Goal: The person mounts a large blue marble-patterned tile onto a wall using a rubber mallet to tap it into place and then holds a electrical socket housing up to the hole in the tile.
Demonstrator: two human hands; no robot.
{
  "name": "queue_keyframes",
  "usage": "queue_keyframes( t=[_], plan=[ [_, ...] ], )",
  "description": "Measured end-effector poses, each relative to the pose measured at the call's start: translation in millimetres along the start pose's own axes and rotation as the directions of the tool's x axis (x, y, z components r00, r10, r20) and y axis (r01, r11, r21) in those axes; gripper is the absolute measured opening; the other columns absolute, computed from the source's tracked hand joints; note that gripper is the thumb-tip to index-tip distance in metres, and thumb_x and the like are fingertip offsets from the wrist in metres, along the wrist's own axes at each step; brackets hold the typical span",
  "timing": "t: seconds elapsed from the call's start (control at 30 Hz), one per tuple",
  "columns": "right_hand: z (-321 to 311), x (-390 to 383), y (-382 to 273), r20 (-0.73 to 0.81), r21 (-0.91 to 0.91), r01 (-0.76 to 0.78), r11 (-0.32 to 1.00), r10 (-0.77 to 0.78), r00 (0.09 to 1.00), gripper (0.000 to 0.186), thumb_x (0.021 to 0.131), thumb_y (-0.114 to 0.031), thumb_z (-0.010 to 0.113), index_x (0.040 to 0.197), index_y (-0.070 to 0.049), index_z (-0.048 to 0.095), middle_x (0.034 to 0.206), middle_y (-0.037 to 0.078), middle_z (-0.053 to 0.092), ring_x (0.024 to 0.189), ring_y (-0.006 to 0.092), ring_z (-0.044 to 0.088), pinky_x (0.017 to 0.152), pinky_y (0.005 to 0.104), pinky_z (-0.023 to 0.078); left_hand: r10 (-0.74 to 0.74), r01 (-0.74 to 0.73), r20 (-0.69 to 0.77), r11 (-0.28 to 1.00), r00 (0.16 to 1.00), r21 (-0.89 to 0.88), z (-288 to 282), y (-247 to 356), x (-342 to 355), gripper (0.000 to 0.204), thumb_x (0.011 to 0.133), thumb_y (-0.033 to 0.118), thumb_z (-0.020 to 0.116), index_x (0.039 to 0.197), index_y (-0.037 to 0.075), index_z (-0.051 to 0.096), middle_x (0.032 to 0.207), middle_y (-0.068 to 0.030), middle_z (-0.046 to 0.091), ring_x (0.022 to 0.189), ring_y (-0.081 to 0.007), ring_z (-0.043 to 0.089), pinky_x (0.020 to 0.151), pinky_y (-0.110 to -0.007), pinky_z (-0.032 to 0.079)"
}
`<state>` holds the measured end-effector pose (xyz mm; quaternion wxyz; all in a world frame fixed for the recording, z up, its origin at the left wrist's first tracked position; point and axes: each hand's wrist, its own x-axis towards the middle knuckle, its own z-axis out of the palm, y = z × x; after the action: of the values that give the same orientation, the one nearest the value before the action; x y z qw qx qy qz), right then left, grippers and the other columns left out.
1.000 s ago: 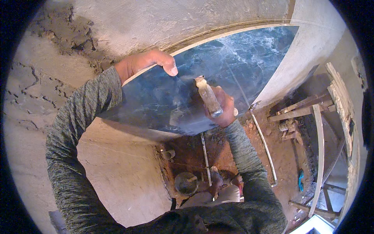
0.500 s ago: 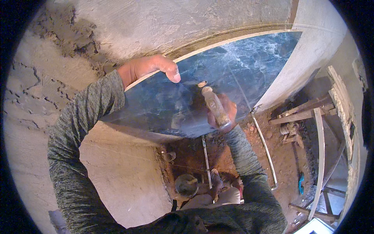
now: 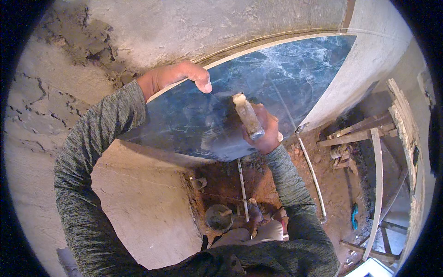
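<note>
While the left hand (image 3: pixel 177 78) clasps the top edge of a blue marbled panel (image 3: pixel 295 69), thumb on its face, other fingers largely hidden, the right hand (image 3: pixel 264 131) curls closed around a pale, stubby tool (image 3: pixel 249 119). Panel: standing against a plastered wall (image 3: pixel 230 14). Tool: far end at the panel's face, contact uncertain. Below: dark bucket (image 3: pixel 214 221); white pipe (image 3: pixel 312 171) on reddish soil floor (image 3: pixel 339 189). To the right: rough timbers (image 3: pixel 377 184).
</note>
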<state>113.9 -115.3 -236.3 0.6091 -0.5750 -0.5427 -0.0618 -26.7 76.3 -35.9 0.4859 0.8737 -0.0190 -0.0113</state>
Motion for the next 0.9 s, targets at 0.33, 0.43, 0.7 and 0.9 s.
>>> queue_keyframes(
  t=[0.33,0.43,0.7,0.9],
  plan=[
    [-0.8,-42.9,-23.5,-0.113,0.128,-0.094,0.987,0.108,0.988,0.026,0.084,-0.01,0.063,0.108,-0.001,0.063,0.089,0.012,0.065,0.074,0.0227,0.066,0.064,0.0329,0.053,-0.656,0.653,0.155,0.642,0.739,-0.402,-3.0,15.9,10.3,0.021,0.074,0.021,0.069,0.086,0.005,0.072,0.086,-0.0048,0.068,0.081,-0.0141,0.063,0.076,-0.03,0.05],
    [3.7,-82.0,-32.1,-0.119,0.482,-0.342,0.807,0.447,0.887,0.026,0.087,-0.01,0.061,0.111,0.001,0.062,0.094,0.011,0.066,0.08,0.0189,0.065,0.066,0.032,0.053,-0.704,0.719,0.208,0.581,0.679,-0.383,-4.5,25.5,18.9,0.021,0.074,0.021,0.069,0.086,0.005,0.072,0.087,-0.0062,0.068,0.079,-0.0148,0.063,0.074,-0.031,0.05],
    [-47.2,-113.5,-52.1,-0.058,0.398,-0.584,0.708,0.654,0.754,0.032,0.093,-0.011,0.057,0.121,0.005,0.053,0.114,0.011,0.06,0.103,0.0194,0.056,0.091,0.0334,0.044,-0.764,0.762,0.175,0.537,0.621,-0.361,2.9,34.0,17.1,0.029,0.07,0.023,0.07,0.093,0.005,0.069,0.083,-0.0065,0.066,0.074,-0.0166,0.062,0.069,-0.032,0.05],
    [-71.4,-105.2,-55.2,-0.023,0.413,-0.642,0.646,0.712,0.702,0.026,0.096,-0.01,0.054,0.118,0.003,0.049,0.109,0.01,0.055,0.1,0.0171,0.051,0.086,0.0314,0.039,-0.781,0.759,0.223,0.425,0.583,-0.493,14.7,66.8,21.0,0.035,0.071,0.023,0.069,0.1,0.004,0.068,0.089,-0.0083,0.066,0.075,-0.0175,0.062,0.069,-0.033,0.05]
  ],
)
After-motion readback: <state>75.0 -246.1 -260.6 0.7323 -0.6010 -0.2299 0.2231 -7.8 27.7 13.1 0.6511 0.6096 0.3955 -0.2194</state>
